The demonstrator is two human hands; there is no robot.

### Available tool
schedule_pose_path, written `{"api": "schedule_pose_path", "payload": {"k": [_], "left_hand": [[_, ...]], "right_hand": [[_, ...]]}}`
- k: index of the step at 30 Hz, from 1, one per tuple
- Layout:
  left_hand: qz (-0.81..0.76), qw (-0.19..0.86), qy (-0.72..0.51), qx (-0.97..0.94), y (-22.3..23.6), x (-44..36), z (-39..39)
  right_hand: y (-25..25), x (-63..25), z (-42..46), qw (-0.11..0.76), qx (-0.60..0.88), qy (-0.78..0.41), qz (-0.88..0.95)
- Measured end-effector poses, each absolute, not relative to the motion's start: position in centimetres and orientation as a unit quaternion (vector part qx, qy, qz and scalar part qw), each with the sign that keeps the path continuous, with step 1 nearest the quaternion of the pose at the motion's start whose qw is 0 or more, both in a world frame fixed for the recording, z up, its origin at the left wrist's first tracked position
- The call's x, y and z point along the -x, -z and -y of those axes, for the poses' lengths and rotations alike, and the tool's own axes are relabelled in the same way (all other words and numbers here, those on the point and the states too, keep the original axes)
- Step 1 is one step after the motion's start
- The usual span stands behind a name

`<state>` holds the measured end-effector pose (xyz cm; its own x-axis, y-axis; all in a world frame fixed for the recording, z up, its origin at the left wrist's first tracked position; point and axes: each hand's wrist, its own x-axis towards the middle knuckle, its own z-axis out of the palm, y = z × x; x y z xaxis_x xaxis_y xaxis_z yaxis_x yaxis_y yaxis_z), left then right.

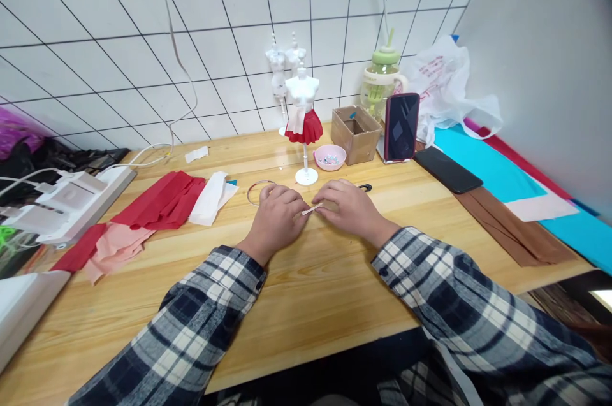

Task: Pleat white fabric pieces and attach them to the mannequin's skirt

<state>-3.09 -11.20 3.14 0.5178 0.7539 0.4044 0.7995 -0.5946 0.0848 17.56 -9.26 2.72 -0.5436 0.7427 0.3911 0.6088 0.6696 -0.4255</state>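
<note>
Over the middle of the table my left hand (pixel 280 218) and my right hand (pixel 348 207) face each other with curled fingers. A thin pale strip (pixel 310 209), which looks like folded fabric, runs between their fingertips, pinched at both ends. Just behind them stands a small white dress form (pixel 302 91) in a red pleated skirt (pixel 310 128) with a pale pink piece at its front. A thin ring (pixel 249 193) lies beside my left hand, partly hidden by it. Behind my right hand shows the black end of a tool (pixel 366 187).
Behind are a pink bowl (pixel 329 157) of small beads, a cardboard box (pixel 356 135), a propped phone (pixel 401 127) and a green-lidded bottle (pixel 380 81). Red cloth (pixel 162 200) and a power strip (pixel 71 208) lie left; brown fabric (pixel 516 227) and a black phone (pixel 448 170) right.
</note>
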Motion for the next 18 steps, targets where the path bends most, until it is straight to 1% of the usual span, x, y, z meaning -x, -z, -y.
{"api": "schedule_pose_path", "payload": {"k": [5,9,12,18], "left_hand": [[0.476,0.094,0.202,0.851,-3.19,2.7,11.48],[0.483,0.072,0.188,0.852,-3.07,2.61,11.49],[0.47,0.057,0.169,0.865,-3.12,2.59,11.5],[0.468,0.039,0.145,0.871,-3.28,2.23,11.73]], "right_hand": [[-2.88,-17.53,9.35,0.256,0.411,-0.081,0.871],[-2.86,-17.38,9.6,0.234,0.436,-0.053,0.867],[-2.84,-17.33,9.77,0.204,0.436,-0.048,0.876],[-2.89,-17.56,9.71,0.174,0.435,-0.042,0.883]]}}
